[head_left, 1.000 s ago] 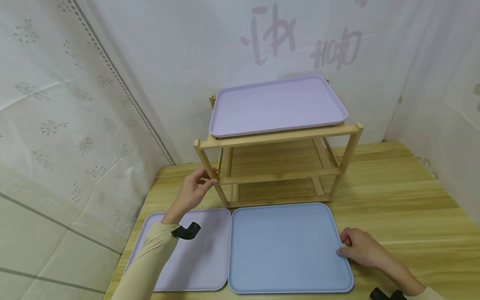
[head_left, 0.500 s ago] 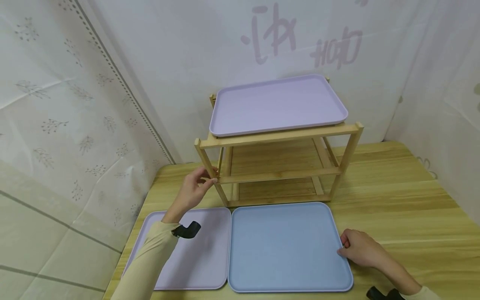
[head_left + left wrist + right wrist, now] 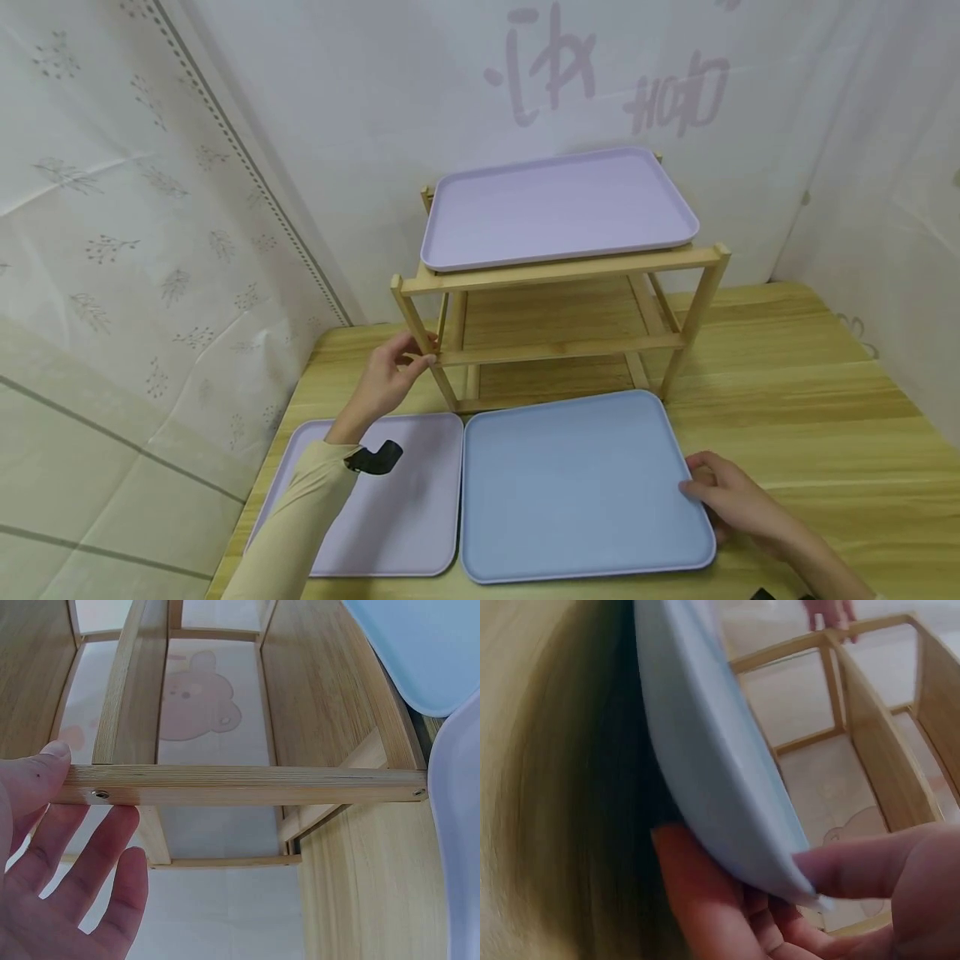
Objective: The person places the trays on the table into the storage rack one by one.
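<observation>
My left hand (image 3: 382,383) holds the front left post of a three-level wooden rack (image 3: 558,351), at the height of the middle shelf. In the left wrist view, the thumb presses one side of that post (image 3: 262,785) and the fingers lie on the other. My right hand (image 3: 738,500) grips the right edge of a light blue tray (image 3: 585,492), thumb on top and fingers beneath. That tray's right side is tilted up off the table; in the right wrist view its underside (image 3: 705,765) shows above the wood. A purple tray (image 3: 562,208) lies on the rack's top.
Another purple tray (image 3: 408,508) lies flat on the wooden table (image 3: 817,417), left of the blue one and partly under my left forearm. The rack's middle and bottom shelves show bare wood. A white printed curtain (image 3: 360,150) hangs behind and at both sides.
The blue tray's right side has risen off the table and the tray has turned slightly. My right fingers have slid under its edge. The left hand stays on the rack post.
</observation>
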`<state>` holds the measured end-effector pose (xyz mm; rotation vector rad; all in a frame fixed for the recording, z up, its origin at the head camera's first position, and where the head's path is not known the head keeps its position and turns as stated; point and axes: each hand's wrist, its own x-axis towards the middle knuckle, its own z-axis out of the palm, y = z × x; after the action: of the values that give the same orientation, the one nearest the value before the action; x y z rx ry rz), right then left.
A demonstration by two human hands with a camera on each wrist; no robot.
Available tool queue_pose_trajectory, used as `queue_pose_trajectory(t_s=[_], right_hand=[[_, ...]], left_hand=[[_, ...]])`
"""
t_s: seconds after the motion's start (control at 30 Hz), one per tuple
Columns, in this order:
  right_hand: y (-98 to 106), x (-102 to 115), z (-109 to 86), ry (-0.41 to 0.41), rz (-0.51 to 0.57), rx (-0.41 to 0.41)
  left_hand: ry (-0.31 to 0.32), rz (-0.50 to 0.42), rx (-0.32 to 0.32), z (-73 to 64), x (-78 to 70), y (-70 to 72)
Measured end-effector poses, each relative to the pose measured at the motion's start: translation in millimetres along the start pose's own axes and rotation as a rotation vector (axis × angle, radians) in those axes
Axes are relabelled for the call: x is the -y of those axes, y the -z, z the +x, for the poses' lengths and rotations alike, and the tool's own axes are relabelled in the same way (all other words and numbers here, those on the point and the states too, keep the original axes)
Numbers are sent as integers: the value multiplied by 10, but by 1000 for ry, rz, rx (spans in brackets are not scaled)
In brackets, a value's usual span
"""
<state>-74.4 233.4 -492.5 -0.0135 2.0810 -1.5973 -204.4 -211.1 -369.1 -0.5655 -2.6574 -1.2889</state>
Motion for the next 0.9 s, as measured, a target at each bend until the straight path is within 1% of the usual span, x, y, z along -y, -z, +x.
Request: queue_pose_trajectory(t_s=[0.1, 0.17, 0.27, 0.37, 0.47, 0.7, 0.8, 0.9], right_hand=[[12, -24, -24, 7, 142, 104], [21, -36, -31, 22, 215, 184], [35, -54, -47, 57, 299, 287], [47, -67, -67, 89, 356, 351], [56, -69, -93, 100, 388, 373], [65, -48, -120, 104, 419, 400], [60, -52, -124, 119, 420, 391], [54, -56, -125, 118, 412, 371]], left_hand=[[2, 4, 3, -20, -124, 28], [1, 2, 2, -23, -153, 37], [-7, 5, 1, -27, -185, 47], [-10, 11, 4, -22, -188, 48], [-7, 15, 8, -8, -155, 42], [-5, -8, 3, 69, 183, -27], [-13, -10, 3, 72, 219, -30], [-19, -9, 4, 71, 235, -26]])
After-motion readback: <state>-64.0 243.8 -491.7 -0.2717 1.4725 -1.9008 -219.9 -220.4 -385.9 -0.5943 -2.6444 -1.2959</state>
